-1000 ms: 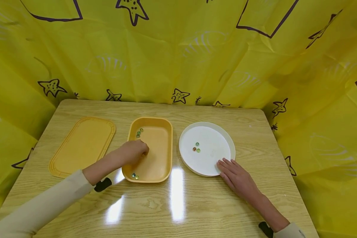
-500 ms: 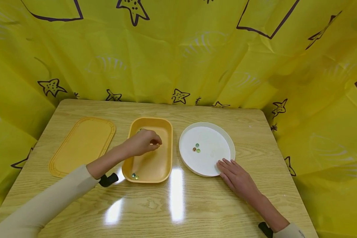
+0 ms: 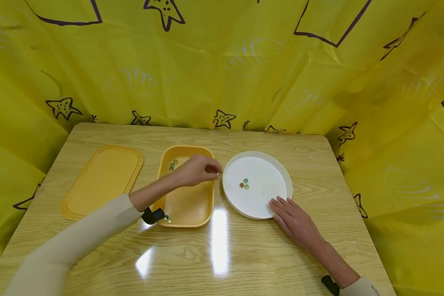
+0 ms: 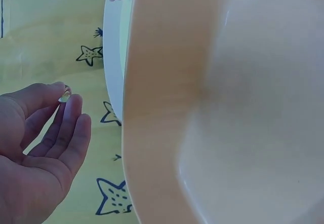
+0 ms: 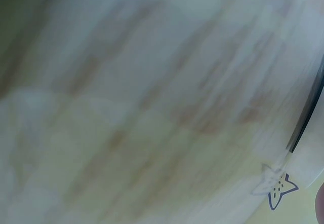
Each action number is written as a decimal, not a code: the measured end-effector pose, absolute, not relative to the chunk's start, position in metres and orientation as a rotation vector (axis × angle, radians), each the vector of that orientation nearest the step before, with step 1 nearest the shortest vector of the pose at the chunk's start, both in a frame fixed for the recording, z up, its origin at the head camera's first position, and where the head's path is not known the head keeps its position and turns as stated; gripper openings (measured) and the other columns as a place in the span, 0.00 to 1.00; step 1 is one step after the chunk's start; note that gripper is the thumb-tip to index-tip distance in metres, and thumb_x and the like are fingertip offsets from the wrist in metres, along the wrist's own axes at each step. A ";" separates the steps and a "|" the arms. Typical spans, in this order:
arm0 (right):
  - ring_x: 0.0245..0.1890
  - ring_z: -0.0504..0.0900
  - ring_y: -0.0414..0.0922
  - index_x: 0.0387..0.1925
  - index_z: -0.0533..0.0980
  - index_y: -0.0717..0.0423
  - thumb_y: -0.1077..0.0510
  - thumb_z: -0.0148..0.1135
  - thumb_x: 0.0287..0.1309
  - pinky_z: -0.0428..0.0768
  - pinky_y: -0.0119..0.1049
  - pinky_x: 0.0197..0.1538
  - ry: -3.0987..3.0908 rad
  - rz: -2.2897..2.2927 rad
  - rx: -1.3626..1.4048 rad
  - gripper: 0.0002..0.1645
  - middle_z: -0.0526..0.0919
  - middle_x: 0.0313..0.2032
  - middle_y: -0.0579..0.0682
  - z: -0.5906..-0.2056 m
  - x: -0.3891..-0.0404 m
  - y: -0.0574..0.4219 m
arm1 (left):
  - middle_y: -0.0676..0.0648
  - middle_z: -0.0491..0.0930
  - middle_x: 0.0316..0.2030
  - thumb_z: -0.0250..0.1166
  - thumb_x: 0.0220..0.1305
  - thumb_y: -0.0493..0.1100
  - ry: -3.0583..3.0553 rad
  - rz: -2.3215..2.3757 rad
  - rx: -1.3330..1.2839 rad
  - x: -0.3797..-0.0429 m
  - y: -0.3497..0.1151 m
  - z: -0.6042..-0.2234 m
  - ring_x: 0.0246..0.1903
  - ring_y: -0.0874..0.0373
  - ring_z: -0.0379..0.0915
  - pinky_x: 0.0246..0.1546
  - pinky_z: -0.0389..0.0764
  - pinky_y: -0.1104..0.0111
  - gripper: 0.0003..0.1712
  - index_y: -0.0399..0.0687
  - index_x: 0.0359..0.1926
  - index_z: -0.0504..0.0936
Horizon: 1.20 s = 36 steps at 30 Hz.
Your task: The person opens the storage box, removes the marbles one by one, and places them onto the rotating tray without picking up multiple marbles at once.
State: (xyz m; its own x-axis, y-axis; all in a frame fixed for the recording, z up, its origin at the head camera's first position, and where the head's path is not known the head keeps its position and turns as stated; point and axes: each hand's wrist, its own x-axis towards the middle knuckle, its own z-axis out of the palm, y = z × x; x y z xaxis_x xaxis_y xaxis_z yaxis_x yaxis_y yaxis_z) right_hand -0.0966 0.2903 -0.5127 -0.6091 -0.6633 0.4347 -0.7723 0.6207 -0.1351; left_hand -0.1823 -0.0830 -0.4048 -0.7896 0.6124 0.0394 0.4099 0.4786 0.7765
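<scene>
At the gap between yellow tub and white tray, pinching one marble right there between the fingertips of the left hand! Across at the tray's near right rim, touching with the right hand, fingers straight. Counting three marbles in the tray, five more marbles in the tub.

You face yellow sheeting with dark starfish outlines. Your tub is orange; your round tray white, its marbles green and reddish. Your sleeves are cream.
</scene>
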 end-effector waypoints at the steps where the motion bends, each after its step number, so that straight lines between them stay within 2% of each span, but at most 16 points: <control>1: 0.62 0.75 0.55 0.63 0.75 0.63 0.50 0.50 0.76 0.63 0.49 0.68 -2.504 0.443 1.149 0.26 0.79 0.60 0.56 -0.513 -0.097 0.290 | 0.47 0.86 0.37 0.67 0.64 0.33 2.475 1.211 0.877 -0.184 -0.080 -0.406 0.37 0.59 0.81 0.41 0.80 0.69 0.07 0.37 0.42 0.87; 7: 0.62 0.75 0.55 0.63 0.75 0.64 0.45 0.40 0.79 0.64 0.50 0.67 -2.519 0.438 1.133 0.31 0.79 0.60 0.57 -0.512 -0.097 0.290 | 0.48 0.85 0.37 0.66 0.65 0.33 2.437 1.251 0.864 -0.193 -0.063 -0.414 0.36 0.60 0.80 0.41 0.79 0.70 0.06 0.37 0.41 0.87; 9: 0.62 0.75 0.55 0.63 0.75 0.64 0.46 0.41 0.79 0.63 0.50 0.68 -2.527 0.441 1.131 0.30 0.79 0.60 0.56 -0.512 -0.096 0.290 | 0.48 0.85 0.36 0.66 0.65 0.33 2.426 1.261 0.859 -0.195 -0.058 -0.416 0.36 0.60 0.80 0.40 0.79 0.71 0.06 0.37 0.41 0.86; 16: 0.63 0.74 0.55 0.63 0.75 0.64 0.52 0.53 0.74 0.63 0.50 0.68 -2.534 0.453 1.136 0.25 0.78 0.61 0.56 -0.512 -0.096 0.290 | 0.48 0.85 0.35 0.67 0.64 0.33 2.437 1.263 0.876 -0.202 -0.043 -0.420 0.35 0.60 0.79 0.39 0.79 0.72 0.04 0.39 0.38 0.86; 36: 0.63 0.74 0.55 0.64 0.74 0.63 0.48 0.46 0.78 0.61 0.47 0.70 -2.540 0.456 1.133 0.28 0.78 0.61 0.56 -0.514 -0.097 0.291 | 0.46 0.86 0.38 0.68 0.65 0.34 2.458 1.239 0.792 -0.222 -0.010 -0.439 0.40 0.57 0.81 0.43 0.78 0.74 0.04 0.39 0.40 0.86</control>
